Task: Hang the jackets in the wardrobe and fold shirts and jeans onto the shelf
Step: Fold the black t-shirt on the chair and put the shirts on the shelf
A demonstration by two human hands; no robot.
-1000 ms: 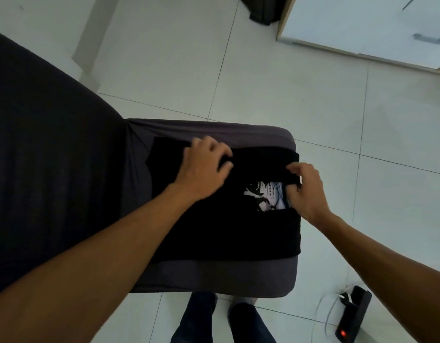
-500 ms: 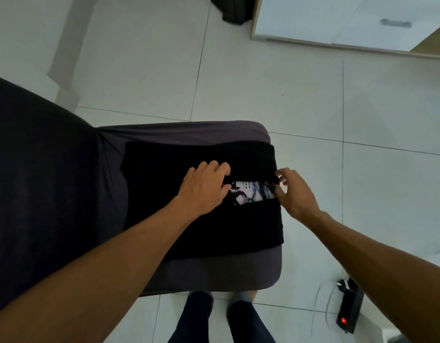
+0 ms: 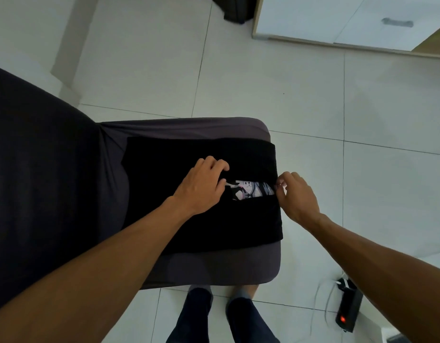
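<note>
- Grey fabric-covered sofa seat [image 3: 189, 266] is carrying the folded black printed T-shirt [image 3: 189, 229], which is lying flat.
- Left hand [image 3: 201, 185] is pressing curled fingers onto the shirt beside its white print.
- Right hand [image 3: 296, 196] is pinching the shirt's right edge.

Shirt [image 3: 214, 226]: we see it black, partly folded, flat at the sofa seat's right edge.
Print [image 3: 251, 193]: white graphic strip showing between folds.
</note>
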